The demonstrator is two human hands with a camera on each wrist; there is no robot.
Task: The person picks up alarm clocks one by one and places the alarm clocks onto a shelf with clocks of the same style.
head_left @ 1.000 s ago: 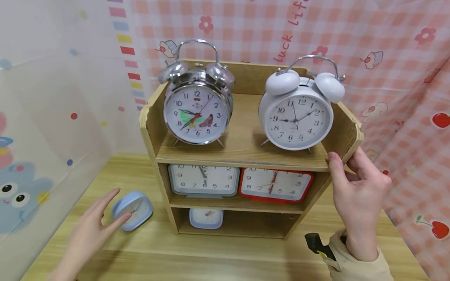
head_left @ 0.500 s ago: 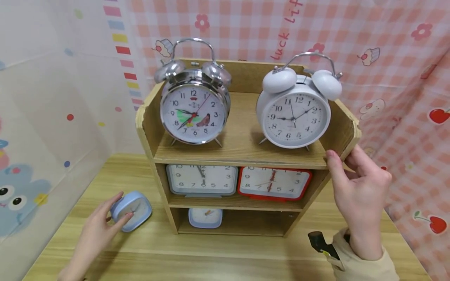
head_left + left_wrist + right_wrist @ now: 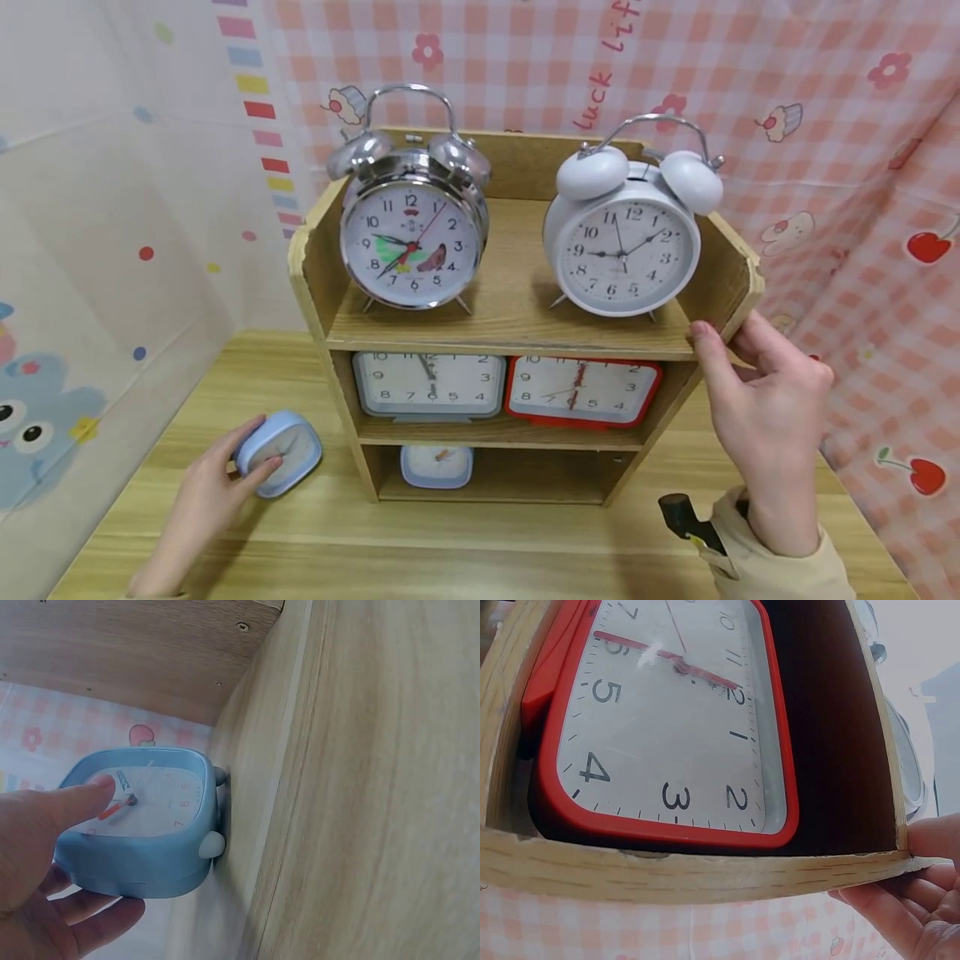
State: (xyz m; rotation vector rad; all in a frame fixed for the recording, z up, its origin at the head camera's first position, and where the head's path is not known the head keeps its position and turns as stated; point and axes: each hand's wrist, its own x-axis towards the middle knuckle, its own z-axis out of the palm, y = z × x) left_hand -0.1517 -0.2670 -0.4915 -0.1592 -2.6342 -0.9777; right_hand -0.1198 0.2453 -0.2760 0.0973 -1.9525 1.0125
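My left hand (image 3: 217,487) holds a small light-blue alarm clock (image 3: 302,457) on the table, left of the wooden shelf (image 3: 517,343). In the left wrist view, the thumb lies over the dial of the blue clock (image 3: 176,796) and the other fingers reach round behind it. Two pale feet of the clock stand against the wood surface. At the shelf's right side my right hand (image 3: 772,400) pinches the edge of the side panel, thumb in front and fingers behind. The right wrist view shows this grip on the panel (image 3: 705,874) close by the red clock (image 3: 787,772).
On the top board stand a silver twin-bell clock (image 3: 411,279) and a white twin-bell clock (image 3: 633,287). A grey-framed clock (image 3: 431,392) shares the middle level with the red one. Below sits a second light-blue clock (image 3: 437,468). Patterned curtains (image 3: 862,167) hang behind.
My left hand has moved right onto the blue clock and its fingers have closed round it. The right hand keeps its grip on the shelf. The view has shifted slightly.
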